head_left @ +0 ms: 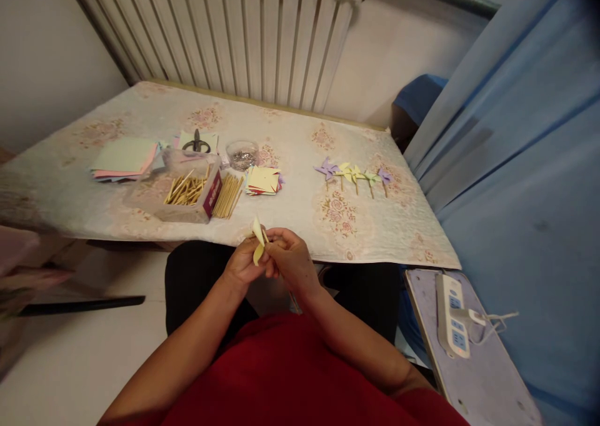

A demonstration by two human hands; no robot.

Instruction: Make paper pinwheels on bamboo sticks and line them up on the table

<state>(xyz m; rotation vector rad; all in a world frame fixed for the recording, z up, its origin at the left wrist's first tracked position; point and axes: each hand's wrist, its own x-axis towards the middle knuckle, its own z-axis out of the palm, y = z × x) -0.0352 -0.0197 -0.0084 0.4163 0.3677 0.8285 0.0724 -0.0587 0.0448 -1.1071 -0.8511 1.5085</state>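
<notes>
My left hand (244, 260) is closed on a pale yellow paper pinwheel (257, 232), held just past the table's front edge above my lap. Pressed close beside it, my right hand (289, 254) pinches a thin wooden stick (265, 235) at the paper. Part of the stick runs down below my right hand. How stick and paper join is hidden by the fingers. Near my hands on the table lie a bundle of wooden sticks (228, 197) and a stack of small coloured paper squares (263, 180).
A clear plastic box (182, 213) holds many sticks. Behind it are black-handled scissors (196, 143), a round tub of small metal pins (242, 157) and larger coloured sheets (124, 156). Several finished pinwheels (351, 173) lie to the right. A power strip (452, 317) sits on a side stand.
</notes>
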